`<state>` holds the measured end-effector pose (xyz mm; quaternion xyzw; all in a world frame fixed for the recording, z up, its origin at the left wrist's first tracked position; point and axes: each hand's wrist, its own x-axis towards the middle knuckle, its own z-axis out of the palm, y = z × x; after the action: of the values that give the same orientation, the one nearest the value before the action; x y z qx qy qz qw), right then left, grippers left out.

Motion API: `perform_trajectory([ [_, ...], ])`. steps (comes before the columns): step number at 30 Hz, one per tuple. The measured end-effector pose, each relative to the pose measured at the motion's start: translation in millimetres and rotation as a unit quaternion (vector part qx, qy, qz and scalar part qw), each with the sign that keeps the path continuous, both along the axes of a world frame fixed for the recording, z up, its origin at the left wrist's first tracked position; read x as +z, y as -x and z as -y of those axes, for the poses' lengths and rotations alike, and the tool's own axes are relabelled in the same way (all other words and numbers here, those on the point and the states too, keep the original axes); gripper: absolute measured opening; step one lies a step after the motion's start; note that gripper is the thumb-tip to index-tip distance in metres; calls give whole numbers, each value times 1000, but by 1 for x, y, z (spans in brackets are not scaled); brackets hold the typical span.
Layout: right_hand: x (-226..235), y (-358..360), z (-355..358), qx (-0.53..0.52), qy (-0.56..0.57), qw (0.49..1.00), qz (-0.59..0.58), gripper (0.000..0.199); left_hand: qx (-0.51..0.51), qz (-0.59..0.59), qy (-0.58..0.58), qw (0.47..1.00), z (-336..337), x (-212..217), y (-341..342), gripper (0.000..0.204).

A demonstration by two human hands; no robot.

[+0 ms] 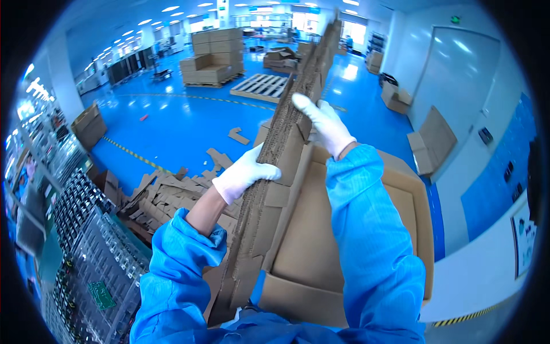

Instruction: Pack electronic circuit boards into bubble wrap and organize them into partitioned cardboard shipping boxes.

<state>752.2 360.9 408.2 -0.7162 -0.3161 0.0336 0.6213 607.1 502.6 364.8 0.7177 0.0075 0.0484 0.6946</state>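
A long, narrow bundle of flat corrugated cardboard sheets (278,150) stands on edge and runs from near my body to far ahead. My left hand (245,175), in a white glove, grips its left side, with the thumb over the top edges. Farther along, my right hand (325,125), also gloved in white, holds the bundle from its right side. Fingers on the bundle's far faces are partly hidden. Just right of the bundle lies an open cardboard box (309,235), its brown inside facing up; my right sleeve covers part of it.
Cardboard scraps (177,198) litter the blue floor to the left. Racks of metal parts (91,229) stand at far left. Ahead are a wooden pallet (260,86) and stacked boxes (213,56). Open cartons (432,140) lean near the right wall door.
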Motion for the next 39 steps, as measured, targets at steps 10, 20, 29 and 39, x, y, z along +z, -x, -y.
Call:
perform_trajectory([
  [10, -71, -9, 188, -82, -84, 991, -64, 69, -142, -8, 129, 981, 158, -44, -26, 63],
  [20, -153, 23, 320, -297, -102, 913, -262, 66, -44, -153, 185, 970, 155, -121, -87, 44],
  [29, -180, 87, 376, -337, -236, 854, -319, 66, -77, -230, 221, 945, 136, -125, -102, 57],
  [39, -179, 169, 410, -365, -330, 824, -281, 55, -37, -223, 179, 958, 110, -121, -175, 56],
])
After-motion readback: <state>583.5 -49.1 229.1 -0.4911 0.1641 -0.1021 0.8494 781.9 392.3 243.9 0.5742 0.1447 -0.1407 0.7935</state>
